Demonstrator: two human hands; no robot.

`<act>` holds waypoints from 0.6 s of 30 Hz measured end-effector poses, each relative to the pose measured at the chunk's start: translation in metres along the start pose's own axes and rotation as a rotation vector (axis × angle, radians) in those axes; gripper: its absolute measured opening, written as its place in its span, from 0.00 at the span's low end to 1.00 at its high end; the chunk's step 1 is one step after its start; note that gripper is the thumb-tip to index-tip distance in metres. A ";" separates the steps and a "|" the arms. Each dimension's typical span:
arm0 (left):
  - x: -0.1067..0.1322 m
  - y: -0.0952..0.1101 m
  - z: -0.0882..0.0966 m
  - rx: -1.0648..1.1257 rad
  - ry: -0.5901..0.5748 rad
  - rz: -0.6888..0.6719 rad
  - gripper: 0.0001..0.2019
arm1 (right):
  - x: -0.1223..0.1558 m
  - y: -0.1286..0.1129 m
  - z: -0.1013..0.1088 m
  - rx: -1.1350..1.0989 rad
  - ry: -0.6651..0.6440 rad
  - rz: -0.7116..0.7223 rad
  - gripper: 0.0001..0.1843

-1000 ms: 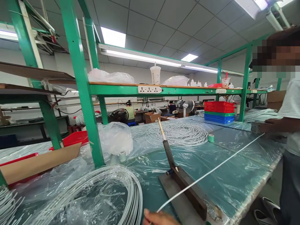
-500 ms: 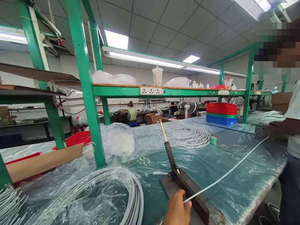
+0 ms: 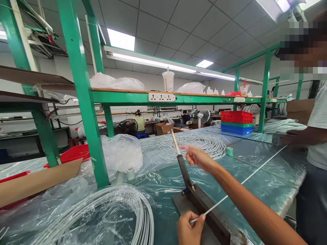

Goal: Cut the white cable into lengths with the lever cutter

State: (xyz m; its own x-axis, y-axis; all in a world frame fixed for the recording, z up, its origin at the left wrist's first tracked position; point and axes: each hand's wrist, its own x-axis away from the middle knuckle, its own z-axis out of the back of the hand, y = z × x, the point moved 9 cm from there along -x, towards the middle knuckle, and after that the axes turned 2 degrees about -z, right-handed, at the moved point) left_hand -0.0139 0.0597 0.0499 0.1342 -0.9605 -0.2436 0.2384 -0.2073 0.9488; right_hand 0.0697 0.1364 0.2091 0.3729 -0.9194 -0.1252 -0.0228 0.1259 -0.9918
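My left hand (image 3: 187, 229) pinches the near end of a taut white cable (image 3: 245, 180) at the bottom centre, right beside the base (image 3: 213, 219) of a lever cutter. The cable runs across the table to a co-worker's hand (image 3: 283, 139) at the right. The cutter's blade arm (image 3: 183, 168) stands raised, its pale handle (image 3: 174, 141) pointing up. My right hand (image 3: 198, 157) is stretched out just right of that handle, fingers apart, holding nothing and not gripping it.
A large coil of white cable under plastic (image 3: 127, 211) lies at my lower left, another coil (image 3: 204, 143) behind the cutter. A green frame post (image 3: 87, 119), a plastic bag (image 3: 122, 153), tape rolls (image 3: 230, 151) and stacked red and blue trays (image 3: 237, 122) stand around. The co-worker (image 3: 315, 136) stands at the right edge.
My left hand has come up to the cutter base with the cable end. My right arm has entered and reached out to the raised handle.
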 end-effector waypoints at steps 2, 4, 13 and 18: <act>-0.003 -0.001 0.000 -0.080 -0.003 -0.025 0.16 | -0.044 -0.009 0.034 0.003 0.177 -0.034 0.17; -0.007 -0.006 -0.002 -0.102 -0.024 -0.019 0.15 | -0.081 -0.003 0.051 0.013 0.244 -0.135 0.17; -0.009 -0.009 -0.002 -0.103 -0.006 -0.004 0.14 | -0.131 0.030 0.031 -0.054 0.152 -0.389 0.24; -0.006 -0.003 -0.002 -0.044 -0.048 0.009 0.16 | -0.093 0.002 0.037 -0.093 0.105 -0.334 0.30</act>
State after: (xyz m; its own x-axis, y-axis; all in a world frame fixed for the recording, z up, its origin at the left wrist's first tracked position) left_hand -0.0136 0.0666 0.0486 0.0903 -0.9703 -0.2243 0.2800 -0.1914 0.9407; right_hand 0.0690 0.2361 0.2193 0.2765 -0.9381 0.2087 -0.0024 -0.2178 -0.9760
